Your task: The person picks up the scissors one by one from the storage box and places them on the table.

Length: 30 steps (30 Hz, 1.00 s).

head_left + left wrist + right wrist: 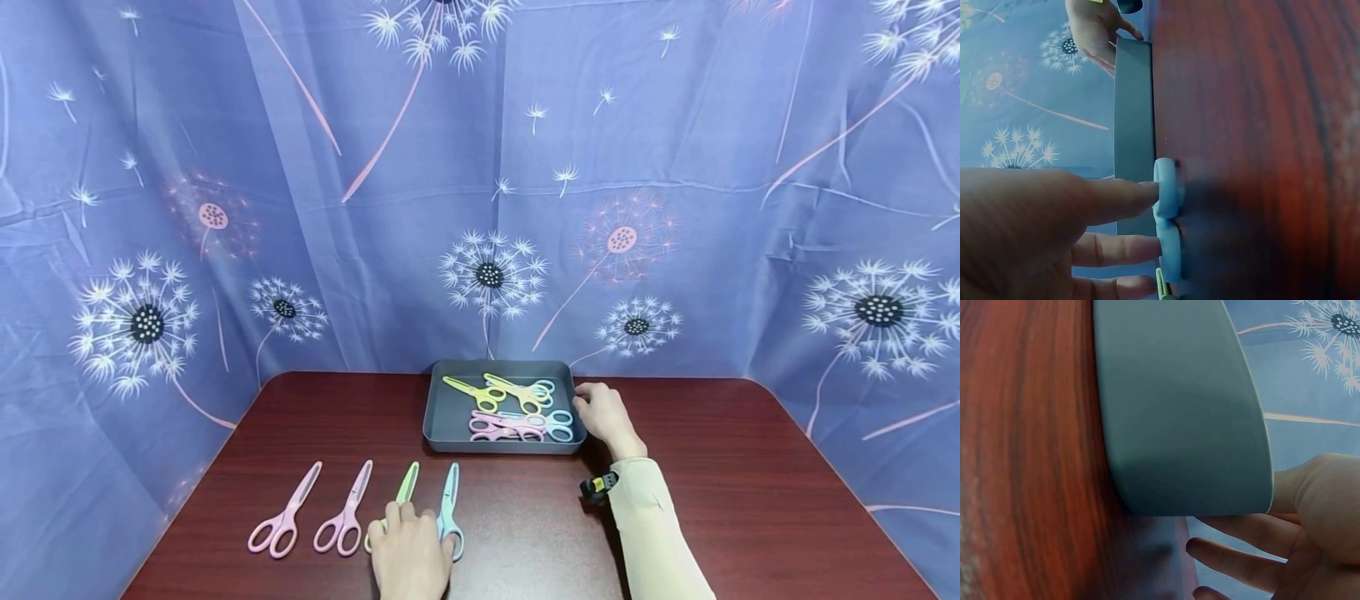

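In the head view, the desk point(750, 483) is running back to a patterned curtain point(375, 250), and the grey tray point(444, 425) is sitting at the desk's back edge. Yellow scissors point(516, 389), pink scissors point(510, 427) and blue scissors are lying overlapped inside it, toward its right side. Nearer, a row is pointing its blades toward the back: a left pink pair point(290, 512), a second pink pair point(350, 510), a green pair point(407, 483) and a light-blue pair point(449, 498). A strip of desk is separating their tips from the tray's near wall, and a wide stretch is reaching from the right sleeve point(660, 533) to the desk's right edge. The left hand point(411, 546) is covering part of the green pair and meeting the light-blue handle; the right hand point(603, 417) is holding the tray's right wall.

In the left wrist view, the left hand's thumb and fingers are extending nearly straight, resting against the light-blue handle loops without clenching. The green pair is showing just beside them, and the tray wall is standing beyond.

In the right wrist view, the right hand is pinching the tray's end wall, the thumb passing behind the rim, while other fingers are spreading free beside the desk's edge.
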Motion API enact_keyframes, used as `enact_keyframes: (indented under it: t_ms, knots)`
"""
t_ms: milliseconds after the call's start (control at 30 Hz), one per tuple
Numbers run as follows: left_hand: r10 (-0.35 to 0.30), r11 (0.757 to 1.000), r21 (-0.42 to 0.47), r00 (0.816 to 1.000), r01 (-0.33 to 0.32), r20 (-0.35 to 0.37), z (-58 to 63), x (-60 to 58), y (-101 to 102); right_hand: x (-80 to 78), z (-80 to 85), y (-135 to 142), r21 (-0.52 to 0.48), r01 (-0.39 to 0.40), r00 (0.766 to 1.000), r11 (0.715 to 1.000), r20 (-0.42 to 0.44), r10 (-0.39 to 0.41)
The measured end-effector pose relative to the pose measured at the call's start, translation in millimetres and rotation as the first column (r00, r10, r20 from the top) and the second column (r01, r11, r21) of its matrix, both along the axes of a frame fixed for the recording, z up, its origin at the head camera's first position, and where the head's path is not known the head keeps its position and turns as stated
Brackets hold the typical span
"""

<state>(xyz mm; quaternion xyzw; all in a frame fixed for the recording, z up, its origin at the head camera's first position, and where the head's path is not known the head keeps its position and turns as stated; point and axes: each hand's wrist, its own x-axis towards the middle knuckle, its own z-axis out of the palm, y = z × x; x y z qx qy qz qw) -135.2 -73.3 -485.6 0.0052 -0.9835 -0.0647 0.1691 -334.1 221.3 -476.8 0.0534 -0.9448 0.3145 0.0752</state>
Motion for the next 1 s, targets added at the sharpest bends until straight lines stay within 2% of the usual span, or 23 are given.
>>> enact_keyframes:
  t_ms: [267, 467, 800, 1000]
  knots:
    - [-0.010, 1.000, -0.002, 1.000, 0.010, -0.016, 10.7, 0.0, -0.5, 0.7, -0.4, 0.2, 0.005, 0.000, 1.000, 1.000, -0.005, 0.000]
    - [-0.041, 0.999, 0.003, 0.998, 0.041, -0.036, 19.8, -9.2, -1.9, 1.1, 0.1, -0.6, 0.003, 0.003, 1.000, 1.000, -0.008, -0.003]
    - [-0.112, 0.993, -0.035, 0.994, 0.112, -0.015, 47.3, -37.5, -10.6, 2.3, 0.1, -2.5, -0.010, 0.008, 1.000, 1.000, 0.001, -0.008]
    - [-0.204, 0.979, -0.025, 0.979, 0.204, 0.021, 56.7, -60.5, -14.3, 1.8, 0.2, -1.3, -0.006, 0.011, 1.000, 1.000, -0.009, -0.011]
